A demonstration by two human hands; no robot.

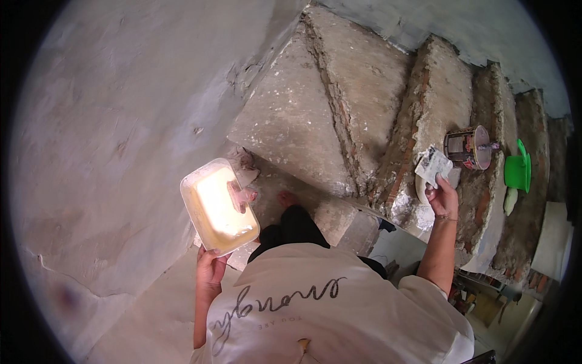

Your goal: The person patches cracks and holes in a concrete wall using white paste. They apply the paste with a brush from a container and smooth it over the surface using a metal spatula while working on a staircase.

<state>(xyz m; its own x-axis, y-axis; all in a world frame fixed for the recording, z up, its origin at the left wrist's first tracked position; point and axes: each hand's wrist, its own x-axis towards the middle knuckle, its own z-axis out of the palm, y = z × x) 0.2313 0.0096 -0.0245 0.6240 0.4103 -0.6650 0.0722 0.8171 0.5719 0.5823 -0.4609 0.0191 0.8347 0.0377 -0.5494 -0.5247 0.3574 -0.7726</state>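
My left hand [210, 267] grips the near end of a rectangular plastic tub [206, 224] filled with pale cream paste. A small putty scraper [237, 195] lies across the tub's far side. My right hand [441, 197] is raised over a rough stair step and holds a crumpled whitish sheet, perhaps sandpaper [433, 165]. Just beyond that hand a dirty round can [468, 147] stands on the step. Below me I see my white shirt and one bare foot [287, 198].
Bare concrete and brick stairs [339, 115] rise ahead and to the right. A patched plaster wall [115, 133] fills the left. A green plastic scoop [518, 171] lies on a step at the right. The stair's open side drops away at the lower right.
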